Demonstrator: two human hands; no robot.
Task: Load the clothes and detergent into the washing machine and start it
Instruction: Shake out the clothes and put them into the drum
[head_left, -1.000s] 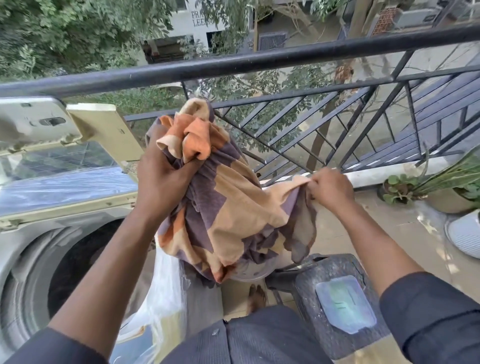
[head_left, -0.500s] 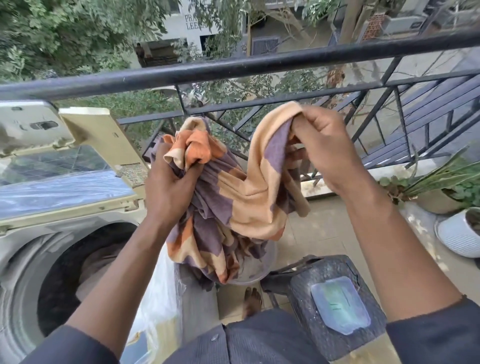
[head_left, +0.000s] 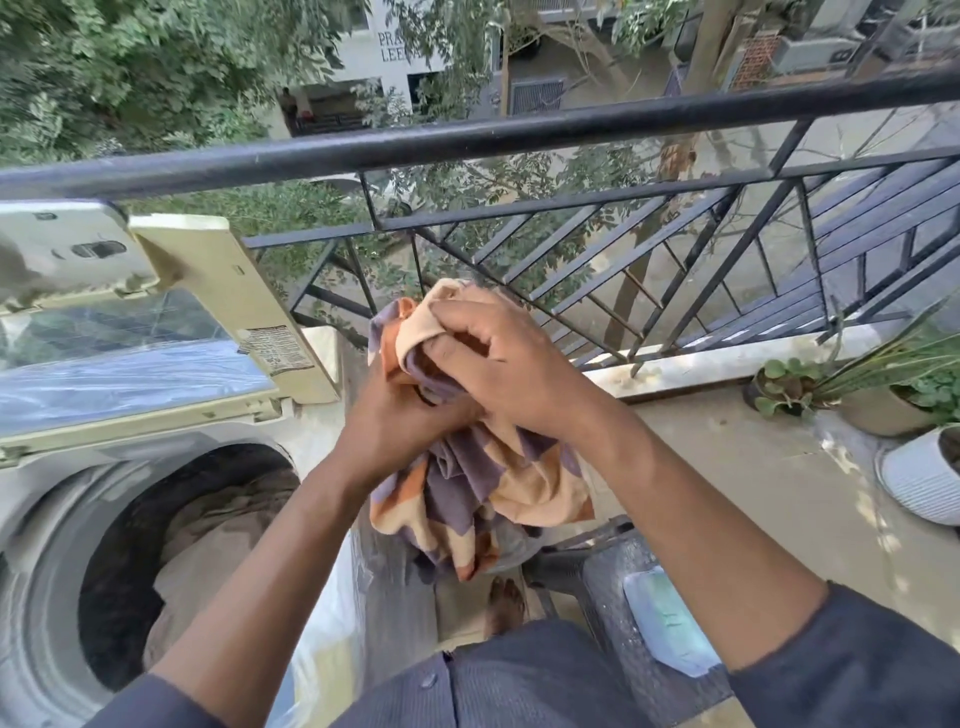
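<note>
Sleeves: we are seeing our dark sleeves (head_left: 852, 670) along the bottom edge of the frame, with both bare forearms reaching up toward the centre.
Stool: a dark stool (head_left: 623, 613) is standing at lower right of centre, carrying a pale flat packet (head_left: 667, 621) on its seat; we cannot tell what the packet is.
Foot: a bare foot (head_left: 504, 605) is showing on the floor just left of the stool.
Washing machine: the washing machine (head_left: 47, 519) is filling the lower left of the frame, its round drum opening (head_left: 182, 545) facing up, with brownish clothes (head_left: 208, 525) already lying inside.
Lid: the lid (head_left: 171, 322) is standing raised at the left, above the drum.
Left hand: our left hand (head_left: 395, 421) is gripping the cloth from below, fingers curled into the fabric, at the centre of the frame.
Right hand: our right hand (head_left: 498, 364) is closing over the top of the same bundle, fingers curled round it, touching the left hand.
Patterned cloth: the patterned cloth (head_left: 483, 478), in orange, tan and purple, is being held bunched between both hands, its loose end hanging down right of the drum and above the stool, not in the machine.
Plants: potted plants (head_left: 893, 384) are sitting on the floor at the right edge.
Railing: a black metal railing (head_left: 467, 140) is crossing the upper half of the frame.
Beyond: trees (head_left: 130, 67) and a pale building (head_left: 395, 47) are showing past the railing.
</note>
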